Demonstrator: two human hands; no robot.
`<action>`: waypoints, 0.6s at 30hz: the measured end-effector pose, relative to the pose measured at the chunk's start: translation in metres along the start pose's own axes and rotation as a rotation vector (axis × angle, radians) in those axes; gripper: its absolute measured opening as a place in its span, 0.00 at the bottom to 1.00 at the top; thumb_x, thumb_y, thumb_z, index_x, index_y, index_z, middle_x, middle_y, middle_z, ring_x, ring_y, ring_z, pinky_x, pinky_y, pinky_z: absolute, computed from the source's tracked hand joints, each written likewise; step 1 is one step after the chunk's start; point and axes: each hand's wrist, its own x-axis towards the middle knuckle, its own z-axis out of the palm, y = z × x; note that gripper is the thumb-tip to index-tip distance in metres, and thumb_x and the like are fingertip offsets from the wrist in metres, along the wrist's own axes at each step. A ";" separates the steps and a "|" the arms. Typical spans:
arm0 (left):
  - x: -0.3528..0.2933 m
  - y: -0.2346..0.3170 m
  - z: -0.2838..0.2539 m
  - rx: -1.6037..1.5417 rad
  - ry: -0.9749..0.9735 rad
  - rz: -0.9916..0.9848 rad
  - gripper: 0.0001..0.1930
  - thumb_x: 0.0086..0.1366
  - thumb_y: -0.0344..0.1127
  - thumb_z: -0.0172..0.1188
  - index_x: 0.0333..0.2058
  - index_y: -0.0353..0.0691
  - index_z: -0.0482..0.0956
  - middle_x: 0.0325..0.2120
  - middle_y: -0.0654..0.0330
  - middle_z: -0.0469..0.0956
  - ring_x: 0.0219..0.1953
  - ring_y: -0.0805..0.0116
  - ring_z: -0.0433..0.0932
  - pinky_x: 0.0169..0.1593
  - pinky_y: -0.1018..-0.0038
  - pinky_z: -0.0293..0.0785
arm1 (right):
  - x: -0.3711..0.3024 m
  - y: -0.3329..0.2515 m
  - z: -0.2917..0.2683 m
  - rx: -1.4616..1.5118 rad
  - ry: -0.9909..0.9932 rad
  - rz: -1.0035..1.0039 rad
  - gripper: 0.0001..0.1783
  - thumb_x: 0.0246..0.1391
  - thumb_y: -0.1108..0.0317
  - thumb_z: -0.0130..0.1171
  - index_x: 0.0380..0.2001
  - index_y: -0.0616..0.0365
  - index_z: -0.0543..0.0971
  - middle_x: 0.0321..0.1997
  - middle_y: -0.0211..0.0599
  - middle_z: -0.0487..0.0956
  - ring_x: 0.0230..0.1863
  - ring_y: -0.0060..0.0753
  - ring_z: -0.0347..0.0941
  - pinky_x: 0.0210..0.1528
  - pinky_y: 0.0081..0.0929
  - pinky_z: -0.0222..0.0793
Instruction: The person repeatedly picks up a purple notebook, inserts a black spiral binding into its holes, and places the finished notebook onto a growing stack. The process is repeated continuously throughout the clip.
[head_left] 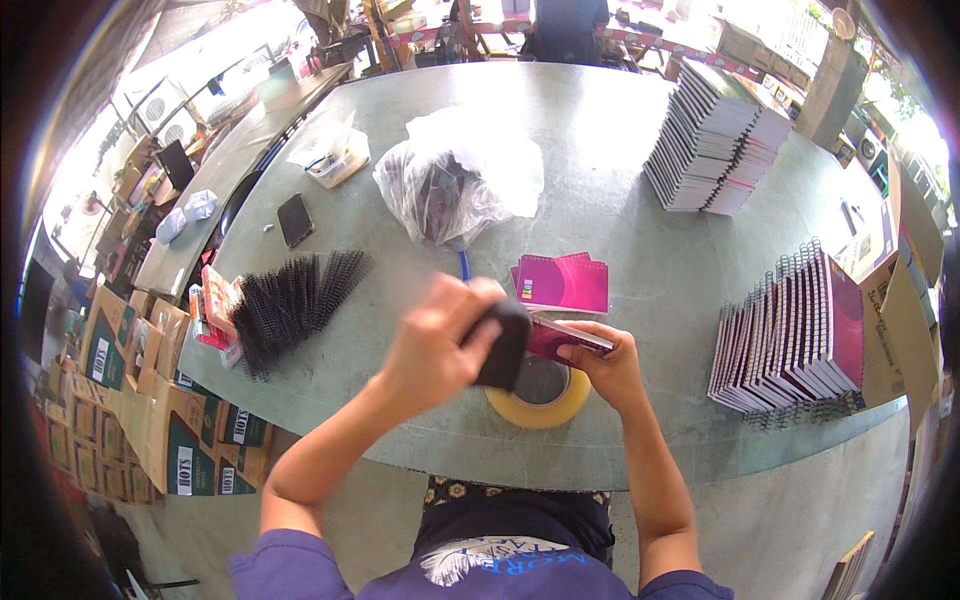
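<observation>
My left hand (445,335) is closed on a black, rounded, block-like thing (508,348); motion blur hides its exact kind. My right hand (607,365) grips a small magenta notebook (550,338) by its right end, thumb on top. The black thing covers the notebook's left end; whether the two touch I cannot tell. Just below them lies a wide roll of yellowish tape (540,411), flat on the table. Beyond the hands, several small magenta spiral notebooks (565,284) rest in a loose pile. A blue stick-like thing (464,264) shows behind my left hand.
Black binding coils (300,300) are heaped at left, near a phone (296,220) and a plastic tub (338,160). A clear plastic bag (450,185) sits mid-table. Stacked spiral notebooks (790,335), a taller stack (715,140) and a cardboard box (895,310) stand at right.
</observation>
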 end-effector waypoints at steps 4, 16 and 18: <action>-0.014 0.004 0.017 -0.042 -0.100 -0.126 0.15 0.52 0.23 0.63 0.40 0.39 0.74 0.32 0.54 0.72 0.35 0.59 0.76 0.41 0.67 0.75 | -0.001 -0.003 0.014 0.017 0.013 0.012 0.15 0.48 0.77 0.63 0.42 0.63 0.79 0.38 0.32 0.81 0.39 0.19 0.75 0.44 0.20 0.72; 0.012 0.011 0.013 -0.116 0.193 -0.126 0.15 0.52 0.28 0.64 0.40 0.42 0.74 0.30 0.52 0.71 0.31 0.54 0.75 0.37 0.66 0.73 | -0.012 -0.001 0.003 -0.059 0.002 -0.050 0.16 0.51 0.79 0.60 0.45 0.59 0.78 0.41 0.30 0.81 0.42 0.19 0.74 0.48 0.20 0.70; -0.004 0.017 0.028 -0.072 -0.074 -0.115 0.14 0.53 0.28 0.64 0.40 0.41 0.74 0.30 0.53 0.71 0.31 0.56 0.75 0.36 0.67 0.73 | -0.012 -0.008 0.012 0.012 0.013 -0.036 0.16 0.51 0.79 0.59 0.44 0.60 0.78 0.40 0.31 0.81 0.42 0.19 0.74 0.48 0.20 0.70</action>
